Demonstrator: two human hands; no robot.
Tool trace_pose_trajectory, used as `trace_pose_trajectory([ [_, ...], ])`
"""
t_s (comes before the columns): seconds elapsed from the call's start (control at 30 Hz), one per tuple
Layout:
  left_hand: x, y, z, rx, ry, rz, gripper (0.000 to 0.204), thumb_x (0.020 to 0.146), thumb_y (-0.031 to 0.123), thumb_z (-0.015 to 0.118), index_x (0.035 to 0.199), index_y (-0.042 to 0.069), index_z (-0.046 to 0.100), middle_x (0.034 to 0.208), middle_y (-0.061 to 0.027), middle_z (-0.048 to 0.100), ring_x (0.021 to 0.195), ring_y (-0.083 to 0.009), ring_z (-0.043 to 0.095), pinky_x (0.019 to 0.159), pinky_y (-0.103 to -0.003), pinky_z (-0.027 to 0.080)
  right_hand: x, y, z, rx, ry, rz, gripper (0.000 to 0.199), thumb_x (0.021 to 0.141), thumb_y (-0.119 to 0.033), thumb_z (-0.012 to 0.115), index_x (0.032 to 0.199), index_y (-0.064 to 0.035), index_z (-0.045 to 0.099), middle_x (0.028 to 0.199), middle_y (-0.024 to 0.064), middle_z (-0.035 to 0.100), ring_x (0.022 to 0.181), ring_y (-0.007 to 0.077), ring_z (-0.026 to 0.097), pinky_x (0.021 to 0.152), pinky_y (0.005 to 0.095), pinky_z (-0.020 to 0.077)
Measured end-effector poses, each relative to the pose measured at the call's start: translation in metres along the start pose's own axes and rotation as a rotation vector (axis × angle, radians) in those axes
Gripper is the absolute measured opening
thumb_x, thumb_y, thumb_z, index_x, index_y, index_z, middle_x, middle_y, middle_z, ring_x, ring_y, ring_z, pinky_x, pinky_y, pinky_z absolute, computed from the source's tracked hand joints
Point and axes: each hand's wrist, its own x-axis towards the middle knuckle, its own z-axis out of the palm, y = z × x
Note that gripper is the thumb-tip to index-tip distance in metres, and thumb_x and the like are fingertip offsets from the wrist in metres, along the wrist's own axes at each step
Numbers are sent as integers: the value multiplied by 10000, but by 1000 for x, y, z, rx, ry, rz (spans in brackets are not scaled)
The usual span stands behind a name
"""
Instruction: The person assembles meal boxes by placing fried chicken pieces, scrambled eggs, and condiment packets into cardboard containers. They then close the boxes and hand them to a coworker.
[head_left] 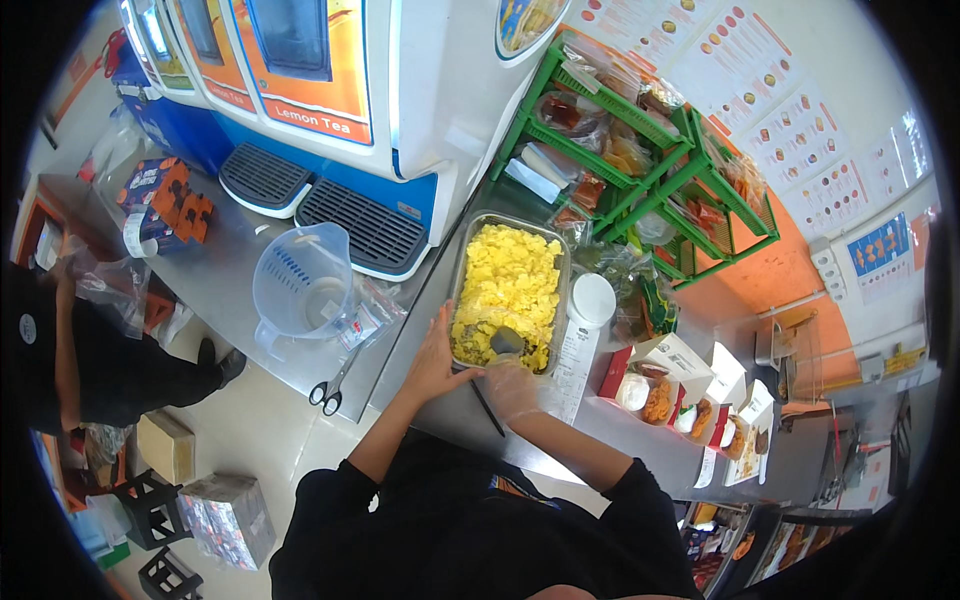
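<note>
Watching remotely, I note a spoon (507,341), its dark bowl sunk in yellow, scrambled-looking egg (508,275) at the near end of a steel tray (566,270). Tray sits on the counter (430,290) before the wearer, long axis running near to far, far end leaning slightly right. Key relation, as I judge it: the spoon's bowl lies just ahead of the right hand (512,388), which is nearer to it than the left, and most of the egg stretches beyond. Right fingers, in a clear glove, look closed around the handle; film and angle hide each finger's place. Left hand (435,362), bare, spread open, fingers along the tray's left side, thumb toward its near edge: bracing, I think, not gripping. Thin dark stick (490,411) just near side of the tray; whether it joins the spoon I can't tell. Right of the tray: white round tub (592,301), paper slip (577,360), then open food boxes (655,385). Left of it: clear jug (302,285), scissors (335,390) nearer the wearer. Beyond it to the right, green rack (625,150); beyond-left, drink dispenser (420,90).
</note>
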Motion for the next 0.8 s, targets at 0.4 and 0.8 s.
trace_pose_trajectory([
  [0.4, -2, -11, 7, -102, 42, 33, 1140, 681, 245, 798, 1459, -117, 48, 1576, -235, 98, 1419, -466, 180, 1167, -534, 169, 35, -1, 11, 386, 98, -10, 237, 884, -160, 526, 943, 41, 636, 853, 227, 660, 819, 369, 676, 700, 457, 535],
  [0.8, 6, -6, 0, -54, -22, -38, 1115, 699, 288, 785, 1469, -95, 74, 1562, -264, 115, 1424, -479, 141, 1169, -544, 133, 44, 15, 43, -34, 198, -420, 176, 808, -134, 579, 890, 19, 611, 747, 178, 658, 688, 274, 696, 572, 375, 545],
])
